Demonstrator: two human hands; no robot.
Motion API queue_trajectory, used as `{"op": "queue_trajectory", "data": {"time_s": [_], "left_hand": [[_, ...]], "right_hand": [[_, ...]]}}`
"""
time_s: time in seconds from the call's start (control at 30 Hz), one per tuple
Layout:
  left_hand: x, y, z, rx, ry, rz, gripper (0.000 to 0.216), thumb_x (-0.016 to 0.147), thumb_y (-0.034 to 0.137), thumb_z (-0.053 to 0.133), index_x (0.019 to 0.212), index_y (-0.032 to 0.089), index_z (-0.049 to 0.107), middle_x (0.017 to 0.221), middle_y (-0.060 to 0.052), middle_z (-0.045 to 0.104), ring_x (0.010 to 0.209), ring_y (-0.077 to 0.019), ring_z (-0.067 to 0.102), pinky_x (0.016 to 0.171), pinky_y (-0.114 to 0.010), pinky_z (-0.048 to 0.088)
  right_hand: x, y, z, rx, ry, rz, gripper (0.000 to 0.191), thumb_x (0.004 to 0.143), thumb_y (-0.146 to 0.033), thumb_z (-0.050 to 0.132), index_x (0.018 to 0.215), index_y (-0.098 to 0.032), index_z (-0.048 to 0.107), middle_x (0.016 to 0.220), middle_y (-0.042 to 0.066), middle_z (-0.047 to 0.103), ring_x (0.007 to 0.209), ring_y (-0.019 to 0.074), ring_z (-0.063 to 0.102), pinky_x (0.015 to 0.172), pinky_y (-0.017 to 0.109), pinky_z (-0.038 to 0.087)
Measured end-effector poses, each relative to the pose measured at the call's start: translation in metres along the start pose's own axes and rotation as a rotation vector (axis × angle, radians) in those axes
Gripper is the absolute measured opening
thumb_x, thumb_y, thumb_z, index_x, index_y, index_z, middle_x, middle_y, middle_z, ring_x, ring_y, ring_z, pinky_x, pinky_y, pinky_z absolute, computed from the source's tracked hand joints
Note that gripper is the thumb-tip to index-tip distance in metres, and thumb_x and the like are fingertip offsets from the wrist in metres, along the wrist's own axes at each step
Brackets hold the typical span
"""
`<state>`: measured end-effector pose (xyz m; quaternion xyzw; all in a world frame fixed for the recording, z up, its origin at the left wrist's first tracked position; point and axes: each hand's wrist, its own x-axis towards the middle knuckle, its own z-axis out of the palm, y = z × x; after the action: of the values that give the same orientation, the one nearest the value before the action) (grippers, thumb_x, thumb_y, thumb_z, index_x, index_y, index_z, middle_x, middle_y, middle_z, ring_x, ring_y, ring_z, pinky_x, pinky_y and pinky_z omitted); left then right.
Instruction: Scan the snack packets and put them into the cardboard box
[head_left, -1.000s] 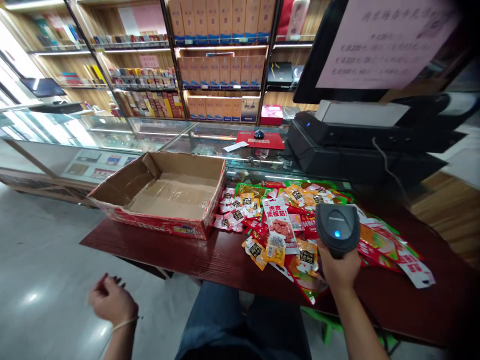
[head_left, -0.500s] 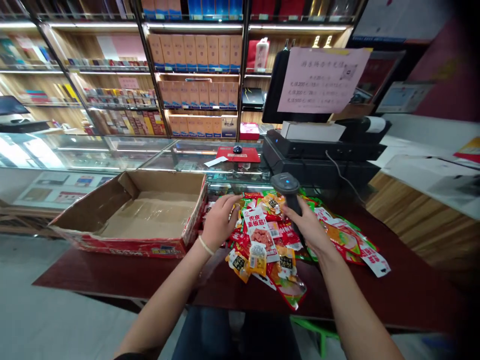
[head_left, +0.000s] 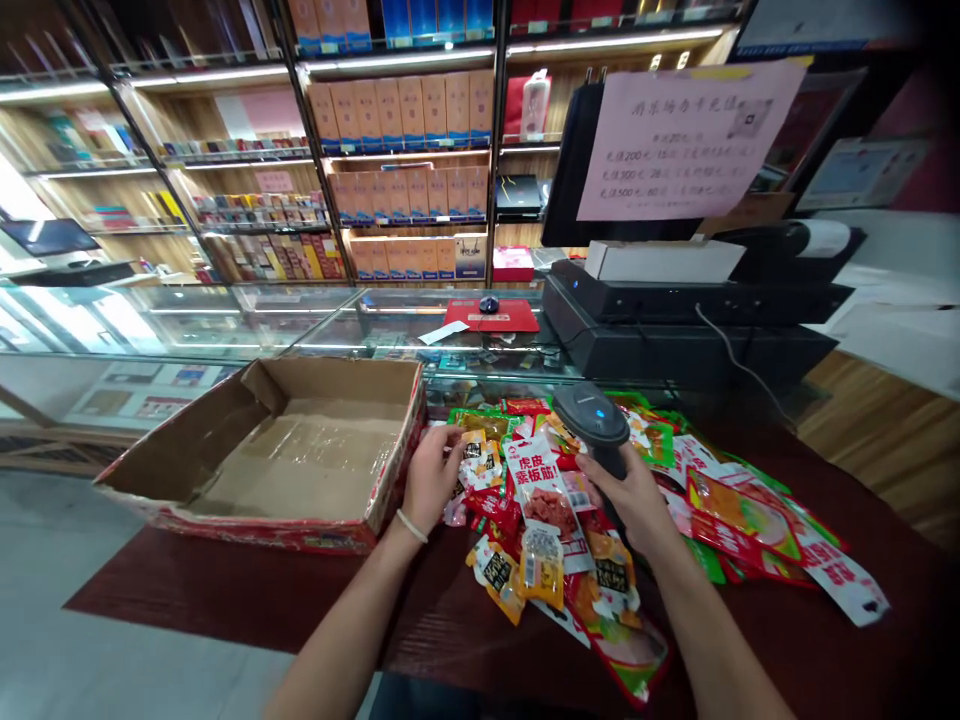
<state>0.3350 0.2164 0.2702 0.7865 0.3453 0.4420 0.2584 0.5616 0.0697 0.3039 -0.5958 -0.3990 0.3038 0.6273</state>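
Note:
My right hand (head_left: 634,495) is wrapped round the handle of a dark barcode scanner (head_left: 592,418), whose blue light shows on top, held over a heap of snack packets (head_left: 570,500) on a dark red table (head_left: 225,590). My left hand (head_left: 431,475) rests on the left edge of the heap, fingers curled onto a small orange packet (head_left: 480,458) next to the box. A white and red packet (head_left: 541,480) lies on top between my hands.
An empty open cardboard box (head_left: 300,450) stands on the table's left. Behind are a glass counter (head_left: 315,320) with a red mouse pad (head_left: 491,315), a black till and monitor (head_left: 675,290) with a pink notice, and stocked shelves (head_left: 405,150).
My left hand came up from beside my lap onto the left edge of the packet heap. My right hand lowered the scanner closer to the packets. The view shifted.

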Motion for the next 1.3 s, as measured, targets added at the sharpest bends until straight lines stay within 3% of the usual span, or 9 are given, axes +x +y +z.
{"op": "queue_trajectory", "data": {"time_s": [0.3, 0.57, 0.67, 0.73, 0.83, 0.9, 1.07, 1.17, 1.3], "left_hand": [[-0.026, 0.013, -0.016, 0.624, -0.5, 0.031, 0.067, 0.062, 0.038, 0.083, 0.118, 0.016, 0.052, 0.113, -0.016, 0.053, 0.105, -0.0319, 0.051, 0.089, -0.044, 0.044], [-0.028, 0.024, -0.026, 0.705, -0.635, -0.053, 0.034, 0.083, 0.018, 0.057, 0.117, 0.013, 0.054, 0.114, -0.017, 0.058, 0.107, -0.0281, 0.056, 0.089, -0.037, 0.046], [-0.02, 0.028, -0.023, 0.616, -0.543, -0.136, 0.019, 0.087, 0.014, 0.047, 0.101, 0.013, 0.061, 0.1, -0.015, 0.065, 0.094, -0.0254, 0.063, 0.086, -0.037, 0.048], [-0.01, 0.032, -0.017, 0.422, -0.37, -0.142, 0.022, 0.091, 0.017, 0.044, 0.101, 0.016, 0.064, 0.1, -0.012, 0.069, 0.095, -0.0234, 0.064, 0.09, -0.036, 0.047], [0.006, 0.033, 0.001, -0.106, -0.035, -0.185, 0.025, 0.09, 0.027, 0.053, 0.112, 0.021, 0.063, 0.107, -0.009, 0.071, 0.098, -0.0211, 0.065, 0.091, -0.033, 0.048], [0.015, 0.029, 0.015, -0.514, 0.08, -0.318, 0.032, 0.084, 0.033, 0.062, 0.112, 0.019, 0.062, 0.103, -0.009, 0.072, 0.09, -0.0202, 0.068, 0.083, -0.031, 0.051], [0.016, 0.014, 0.03, -1.045, 0.12, -0.64, 0.037, 0.073, 0.034, 0.075, 0.102, 0.015, 0.063, 0.101, -0.008, 0.071, 0.084, -0.016, 0.068, 0.075, -0.026, 0.054], [0.01, 0.011, 0.025, -1.174, 0.194, -0.693, 0.03, 0.074, 0.027, 0.074, 0.099, 0.018, 0.061, 0.104, -0.004, 0.07, 0.091, -0.0131, 0.067, 0.084, -0.027, 0.054], [0.006, 0.012, 0.02, -1.246, 0.24, -0.701, 0.027, 0.079, 0.026, 0.071, 0.102, 0.021, 0.059, 0.105, -0.003, 0.069, 0.094, -0.0133, 0.067, 0.089, -0.028, 0.053]], "right_hand": [[0.004, 0.009, -0.009, -0.149, -0.125, -0.021, 0.033, 0.082, -0.053, 0.062, 0.093, -0.023, 0.053, 0.068, -0.002, 0.058, 0.058, 0.0146, 0.053, 0.057, 0.029, 0.044], [0.001, 0.006, -0.007, -0.305, -0.142, -0.051, 0.035, 0.08, -0.049, 0.067, 0.099, -0.022, 0.056, 0.073, -0.002, 0.06, 0.062, 0.014, 0.052, 0.062, 0.028, 0.043], [-0.001, 0.007, -0.003, -0.212, -0.087, -0.035, 0.035, 0.077, -0.051, 0.069, 0.092, -0.023, 0.054, 0.06, -0.005, 0.055, 0.052, 0.0126, 0.047, 0.054, 0.027, 0.04], [-0.001, 0.007, -0.001, -0.157, -0.028, -0.025, 0.036, 0.075, -0.052, 0.07, 0.086, -0.023, 0.053, 0.056, -0.005, 0.053, 0.048, 0.0118, 0.045, 0.049, 0.026, 0.037], [-0.001, 0.007, -0.003, -0.135, 0.067, -0.01, 0.037, 0.074, -0.054, 0.07, 0.08, -0.022, 0.052, 0.052, -0.005, 0.052, 0.045, 0.011, 0.043, 0.045, 0.025, 0.034], [-0.001, 0.006, -0.005, -0.14, 0.095, 0.0, 0.036, 0.076, -0.054, 0.068, 0.077, -0.021, 0.053, 0.049, -0.005, 0.049, 0.044, 0.0112, 0.042, 0.045, 0.026, 0.034], [-0.001, 0.006, -0.005, -0.259, -0.028, 0.03, 0.034, 0.077, -0.049, 0.068, 0.094, -0.021, 0.06, 0.056, -0.003, 0.058, 0.049, 0.0142, 0.051, 0.048, 0.027, 0.041], [-0.003, 0.008, 0.003, -0.361, -0.103, 0.013, 0.046, 0.074, -0.047, 0.07, 0.112, -0.022, 0.061, 0.084, 0.003, 0.071, 0.076, 0.0215, 0.065, 0.067, 0.031, 0.052], [-0.009, 0.009, 0.013, -0.381, -0.246, 0.029, 0.058, 0.076, -0.048, 0.068, 0.127, -0.022, 0.055, 0.119, 0.007, 0.068, 0.109, 0.0269, 0.062, 0.092, 0.038, 0.05]]}}
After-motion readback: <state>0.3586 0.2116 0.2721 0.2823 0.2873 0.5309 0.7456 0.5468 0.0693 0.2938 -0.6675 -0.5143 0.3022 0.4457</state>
